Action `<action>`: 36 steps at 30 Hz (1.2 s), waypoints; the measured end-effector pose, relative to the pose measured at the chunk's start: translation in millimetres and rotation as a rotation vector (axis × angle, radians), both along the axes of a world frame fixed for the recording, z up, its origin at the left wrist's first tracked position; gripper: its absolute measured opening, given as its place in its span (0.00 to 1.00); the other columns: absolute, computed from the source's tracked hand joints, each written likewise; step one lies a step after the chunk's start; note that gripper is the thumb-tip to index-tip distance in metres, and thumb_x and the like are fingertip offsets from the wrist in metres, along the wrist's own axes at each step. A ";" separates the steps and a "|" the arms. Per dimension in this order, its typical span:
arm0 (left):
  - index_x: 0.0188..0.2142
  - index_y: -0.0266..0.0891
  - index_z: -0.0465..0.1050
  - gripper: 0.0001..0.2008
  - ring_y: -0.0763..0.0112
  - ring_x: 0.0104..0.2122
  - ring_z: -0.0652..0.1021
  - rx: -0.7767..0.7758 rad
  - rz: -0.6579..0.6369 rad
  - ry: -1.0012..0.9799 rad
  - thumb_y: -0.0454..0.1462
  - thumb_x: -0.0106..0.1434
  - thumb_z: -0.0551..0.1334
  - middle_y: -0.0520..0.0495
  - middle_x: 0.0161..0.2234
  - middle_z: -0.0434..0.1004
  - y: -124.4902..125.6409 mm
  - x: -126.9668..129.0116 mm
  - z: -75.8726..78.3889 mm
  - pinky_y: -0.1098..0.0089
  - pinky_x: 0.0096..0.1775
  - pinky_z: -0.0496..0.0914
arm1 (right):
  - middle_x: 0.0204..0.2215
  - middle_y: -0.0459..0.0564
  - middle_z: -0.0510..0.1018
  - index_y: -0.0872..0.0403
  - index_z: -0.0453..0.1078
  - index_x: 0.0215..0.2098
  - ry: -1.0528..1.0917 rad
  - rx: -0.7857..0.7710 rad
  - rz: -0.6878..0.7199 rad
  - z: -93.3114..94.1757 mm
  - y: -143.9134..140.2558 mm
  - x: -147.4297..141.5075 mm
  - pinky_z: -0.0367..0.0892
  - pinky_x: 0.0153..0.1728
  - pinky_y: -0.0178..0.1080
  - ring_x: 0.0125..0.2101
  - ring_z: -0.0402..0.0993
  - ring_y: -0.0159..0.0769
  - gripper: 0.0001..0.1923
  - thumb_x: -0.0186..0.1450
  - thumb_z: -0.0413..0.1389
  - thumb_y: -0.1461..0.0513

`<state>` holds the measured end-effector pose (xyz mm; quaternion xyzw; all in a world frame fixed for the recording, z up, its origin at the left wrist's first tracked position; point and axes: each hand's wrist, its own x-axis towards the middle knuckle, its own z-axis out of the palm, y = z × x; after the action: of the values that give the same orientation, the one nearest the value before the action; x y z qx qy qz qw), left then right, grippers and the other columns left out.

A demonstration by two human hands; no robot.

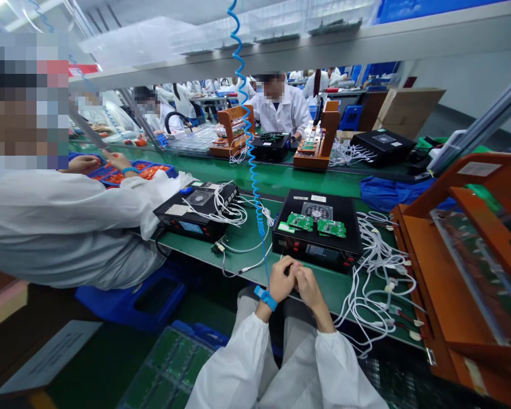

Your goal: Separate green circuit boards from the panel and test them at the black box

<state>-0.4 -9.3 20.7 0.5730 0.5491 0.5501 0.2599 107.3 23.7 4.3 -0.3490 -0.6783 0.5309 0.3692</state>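
While two boards (317, 225) lie on the tester (317, 233) at twelve o'clock, left hand (282, 278) and right hand (309, 286) clasp together, contents untellable.

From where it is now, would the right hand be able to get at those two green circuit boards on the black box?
Probably yes: the right hand sits just before the black box, and nothing covers the green circuit boards.

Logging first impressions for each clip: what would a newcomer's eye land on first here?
Probably the bright blue coiled cord hanging down the middle of the view toward the blue wrist strap on the left hand, which meets the right hand at the bench edge. Just behind the hands sits a black test box with two green circuit boards on top, white cables spilling to its right. An orange rack fills the right side.
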 end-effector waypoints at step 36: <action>0.37 0.38 0.81 0.17 0.65 0.36 0.75 0.013 -0.063 -0.040 0.37 0.71 0.52 0.45 0.34 0.78 1.6 -4.1 -6.2 0.67 0.40 0.66 | 0.14 0.45 0.60 0.54 0.59 0.18 -0.122 0.037 0.006 -0.3 0.8 -3.3 0.50 0.20 0.33 0.18 0.55 0.29 0.32 0.67 0.42 0.39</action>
<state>-4.5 -7.6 14.5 0.5805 0.5219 0.5565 0.2845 104.0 24.5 4.0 -0.3717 -0.7102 0.4974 0.3319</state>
